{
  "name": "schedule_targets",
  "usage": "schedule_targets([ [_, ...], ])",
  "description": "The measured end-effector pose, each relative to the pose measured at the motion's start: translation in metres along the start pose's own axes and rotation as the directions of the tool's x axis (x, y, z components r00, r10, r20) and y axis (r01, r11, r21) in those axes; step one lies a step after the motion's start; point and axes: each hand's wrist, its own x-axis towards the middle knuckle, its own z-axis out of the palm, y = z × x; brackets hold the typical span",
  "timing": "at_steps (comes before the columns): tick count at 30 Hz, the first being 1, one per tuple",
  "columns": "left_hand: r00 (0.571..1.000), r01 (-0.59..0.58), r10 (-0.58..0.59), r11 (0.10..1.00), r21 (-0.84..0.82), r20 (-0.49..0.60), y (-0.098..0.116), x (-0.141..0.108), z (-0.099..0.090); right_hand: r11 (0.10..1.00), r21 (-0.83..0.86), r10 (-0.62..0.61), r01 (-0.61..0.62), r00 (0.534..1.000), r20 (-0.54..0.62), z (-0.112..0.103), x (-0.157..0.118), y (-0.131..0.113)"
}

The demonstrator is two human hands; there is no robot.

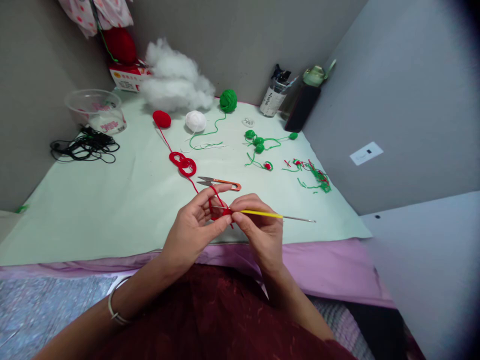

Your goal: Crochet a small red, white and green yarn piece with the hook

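Between thumb and fingers, my left hand (193, 227) pinches a small red crochet piece (225, 212), with red yarn (212, 192) looped over its raised index finger. My right hand (260, 227) grips a crochet hook (258, 213) by its yellow handle; one metal end points right, the other meets the red piece. My fingers hide part of the piece. The yarn runs back past loose red coils (183, 163) to a red yarn ball (162, 119). Just beyond my left fingertips lie orange-handled thread snips (225, 183).
Behind are a white yarn ball (195, 121), a green yarn ball (228, 101) and white stuffing (172, 80). Small green pieces (258, 142) and yarn scraps (317, 177) lie right. Black cord (86, 146) and a clear tub (97, 112) sit left; a dark bottle (303, 105) stands at the back right.
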Motion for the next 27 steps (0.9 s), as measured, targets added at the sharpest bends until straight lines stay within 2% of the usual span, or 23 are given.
schedule_targets([
  [4, 0.997, 0.07, -0.069, 0.996, -0.06, 0.018, -0.0006, 0.0019, 0.002, 0.999, -0.035, -0.027, 0.024, 0.996, -0.089, -0.0003, 0.002, 0.0029],
  [7, 0.997, 0.07, -0.068, 0.995, -0.077, 0.027, -0.0016, 0.0037, 0.0025, 1.0, -0.023, -0.022, 0.019, 0.989, -0.145, 0.0001, 0.0008, 0.0056],
  [9, 0.998, 0.064, -0.063, 0.996, -0.066, 0.026, -0.0014, 0.0045, 0.002, 1.0, -0.003, -0.002, 0.001, 0.992, -0.126, 0.0001, 0.0003, 0.0052],
  [14, 1.0, 0.021, -0.021, 1.0, -0.005, 0.008, 0.0038, 0.0047, -0.0007, 1.0, 0.012, 0.023, -0.023, 0.999, 0.036, -0.0025, 0.0036, 0.0004],
  [18, 1.0, 0.016, -0.016, 1.0, 0.025, 0.003, 0.008, 0.0041, -0.0025, 0.997, 0.044, 0.057, -0.059, 0.997, 0.046, -0.0023, 0.0043, 0.003],
  [22, 0.997, 0.062, -0.056, 0.992, -0.112, 0.054, 0.0068, 0.0041, -0.0031, 0.993, 0.111, 0.041, -0.034, 0.997, -0.062, 0.0018, 0.0018, 0.0051],
  [27, 0.977, 0.185, -0.143, 0.937, -0.296, 0.158, 0.0022, 0.0045, -0.0016, 0.997, -0.011, -0.075, 0.074, 0.985, -0.156, 0.0042, -0.0001, 0.0004],
])
